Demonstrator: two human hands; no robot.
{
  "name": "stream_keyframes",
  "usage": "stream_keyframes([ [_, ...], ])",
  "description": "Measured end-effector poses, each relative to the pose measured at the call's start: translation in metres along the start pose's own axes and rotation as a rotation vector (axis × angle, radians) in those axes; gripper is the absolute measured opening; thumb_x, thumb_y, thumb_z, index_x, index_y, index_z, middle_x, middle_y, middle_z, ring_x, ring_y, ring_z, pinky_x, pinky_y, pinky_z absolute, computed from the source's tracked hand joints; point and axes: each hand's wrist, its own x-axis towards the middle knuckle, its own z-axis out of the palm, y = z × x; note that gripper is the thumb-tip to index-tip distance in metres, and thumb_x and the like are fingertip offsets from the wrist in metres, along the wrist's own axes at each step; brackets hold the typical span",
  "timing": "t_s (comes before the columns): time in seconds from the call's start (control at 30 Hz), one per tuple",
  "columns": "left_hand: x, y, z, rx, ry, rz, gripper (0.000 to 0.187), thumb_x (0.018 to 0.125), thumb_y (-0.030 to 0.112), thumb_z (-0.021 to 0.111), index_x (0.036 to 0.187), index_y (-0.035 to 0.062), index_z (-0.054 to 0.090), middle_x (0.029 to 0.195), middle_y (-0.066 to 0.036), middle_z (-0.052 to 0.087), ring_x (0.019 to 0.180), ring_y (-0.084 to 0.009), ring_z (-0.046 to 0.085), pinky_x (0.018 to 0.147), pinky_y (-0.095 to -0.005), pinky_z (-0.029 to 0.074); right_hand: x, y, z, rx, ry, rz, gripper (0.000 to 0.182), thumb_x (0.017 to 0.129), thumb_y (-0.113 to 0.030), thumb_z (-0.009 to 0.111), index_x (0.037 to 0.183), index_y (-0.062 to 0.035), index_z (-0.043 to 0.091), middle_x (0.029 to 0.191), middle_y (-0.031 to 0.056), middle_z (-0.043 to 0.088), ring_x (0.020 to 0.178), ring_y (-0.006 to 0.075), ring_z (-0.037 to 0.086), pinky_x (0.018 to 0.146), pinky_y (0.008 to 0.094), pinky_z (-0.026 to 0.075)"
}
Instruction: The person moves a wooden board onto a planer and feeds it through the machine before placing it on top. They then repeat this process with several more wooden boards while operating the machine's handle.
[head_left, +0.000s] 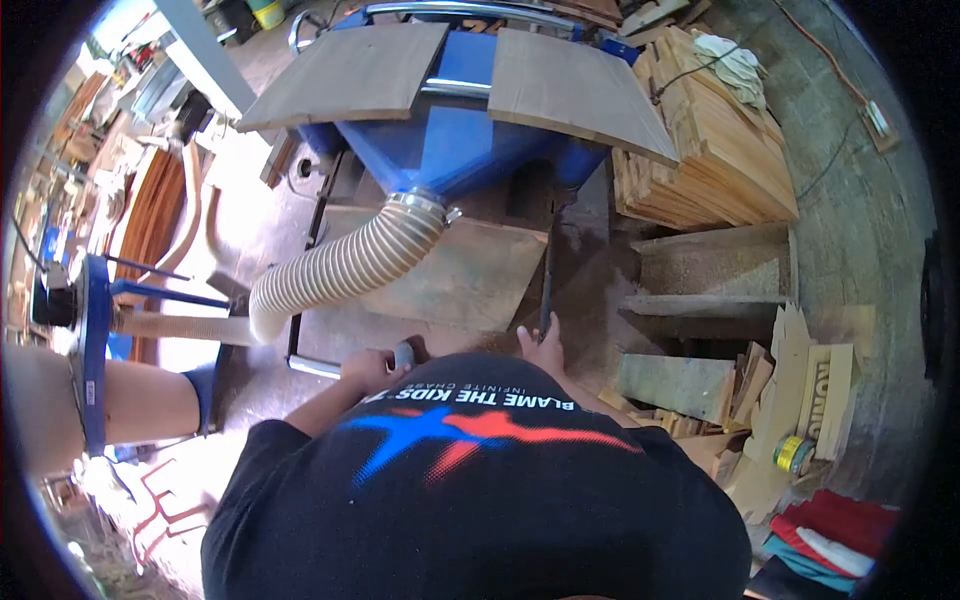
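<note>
My left hand [372, 370] is low in the view, in front of my black T-shirt. Its fingers are curled, and a grey rounded piece [403, 355] shows at their edge. My right hand [543, 343] is farther right with its fingers apart, beside the end of a dark bar [547, 290]. Left of my left hand lies a pale metal tube [315, 367]. Beyond my hands a wooden panel [450, 275] lies low, beneath a ribbed hose [345, 262] clamped to a blue machine [465, 150]. Two wide boards, a left board [345, 75] and a right board [575, 90], rest on top of the machine.
Stacked wooden panels [700, 135] stand at the right, with a cloth [730, 65] on top. Nearer are an open wooden box [715, 262], wood offcuts [675, 385], cardboard [825, 400] and a tape roll [793, 455]. A blue-framed machine [95, 360] stands at left.
</note>
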Motion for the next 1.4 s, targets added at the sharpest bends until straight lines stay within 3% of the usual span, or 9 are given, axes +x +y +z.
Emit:
stream_keyframes([
  [0.03,-0.001,0.0,-0.001,-0.004,0.009,0.008,0.053,0.088,0.061,0.057,0.102,0.0126,0.074,0.104,-0.017,0.074,0.102,-0.0367,0.069,0.089,-0.0487,0.053,-0.003,-0.02,-0.013,0.006,-0.036,0.018,0.092,0.085,-0.037,0.077,0.155,-0.004,0.026,0.118,0.0193,0.064,0.101,0.0301,0.067,0.087,0.0429,0.053],
  [0.33,0.001,-0.007,0.005,-0.062,0.029,0.015,0.051,0.089,0.059,0.058,0.098,0.0112,0.073,0.103,-0.018,0.073,0.101,-0.0375,0.068,0.088,-0.049,0.052,0.003,-0.032,-0.014,-0.039,-0.049,-0.149,0.089,0.085,-0.031,0.079,0.156,-0.0093,0.029,0.104,0.0151,0.07,0.076,0.0229,0.07,0.073,0.0385,0.056],
  [0.43,0.002,-0.008,0.006,-0.078,0.038,0.012,0.05,0.09,0.058,0.058,0.101,0.0118,0.072,0.103,-0.017,0.073,0.1,-0.0369,0.068,0.087,-0.0481,0.053,0.002,-0.031,-0.014,-0.106,-0.058,-0.173,0.094,0.085,-0.032,0.078,0.157,-0.0084,0.022,0.107,0.0144,0.068,0.079,0.0251,0.07,0.076,0.0401,0.056],
  [0.6,0.021,-0.028,0.021,-0.217,0.13,0.07,0.046,0.091,0.051,0.064,0.099,0.0059,0.069,0.088,-0.018,0.072,0.086,-0.0317,0.071,0.075,-0.0454,0.054,-0.004,-0.04,-0.016,-0.124,-0.04,-0.123,0.087,0.085,-0.034,0.078,0.154,-0.0073,0.032,0.107,0.015,0.069,0.082,0.0263,0.071,0.078,0.0407,0.056],
  [0.7,0.045,-0.043,0.028,-0.471,0.162,0.023,0.044,0.093,0.046,0.067,0.106,0.0035,0.066,0.086,-0.015,0.071,0.077,-0.023,0.07,0.066,-0.0393,0.055,-0.006,-0.047,-0.016,-0.169,-0.037,-0.069,0.083,0.086,-0.036,0.076,0.152,-0.0055,0.036,0.113,0.0178,0.068,0.09,0.0304,0.07,0.085,0.0429,0.055],
  [0.8,0.106,-0.076,0.058,-0.804,0.358,-0.038,0.05,0.092,0.049,0.066,0.117,0.0059,0.064,0.097,-0.017,0.072,0.083,-0.0278,0.071,0.077,-0.0398,0.055,-0.005,-0.037,-0.014,-0.231,0.035,-0.141,0.082,0.087,-0.037,0.075,0.151,-0.0038,0.037,0.123,0.0219,0.064,0.105,0.036,0.066,0.096,0.045,0.05],
  [0.93,0.087,-0.067,0.005,-1.14,0.344,-0.089,0.056,0.094,0.047,0.067,0.129,0.0048,0.053,0.099,-0.009,0.065,0.07,-0.0168,0.061,0.06,-0.033,0.051,-0.019,-0.043,-0.005,-0.341,0.265,-0.229,0.076,0.086,-0.031,0.076,0.148,-0.0034,0.041,0.13,0.024,0.059,0.119,0.0395,0.057,0.104,0.0457,0.045],
  [1.13,0.104,-0.091,-0.007,-1.165,0.287,-0.023,0.057,0.1,0.047,0.055,0.133,0.002,0.05,0.117,-0.013,0.063,0.093,-0.0251,0.068,0.072,-0.0372,0.054,-0.034,-0.077,0.002,-0.397,0.383,-0.33,0.07,0.087,-0.029,0.073,0.146,-0.0051,0.045,0.137,0.0216,0.055,0.133,0.0388,0.045,0.113,0.0468,0.037],
  [1.4,0.179,-0.142,0.029,-0.888,0.374,0.049,0.055,0.106,0.042,0.039,0.143,0.0022,0.045,0.137,-0.018,0.057,0.115,-0.0294,0.065,0.083,-0.0402,0.055,0.001,-0.119,0.039,-0.095,0.326,-0.313,0.053,0.087,-0.027,0.074,0.131,-0.0024,0.059,0.121,0.0185,0.065,0.113,0.0329,0.062,0.101,0.0415,0.048],
])
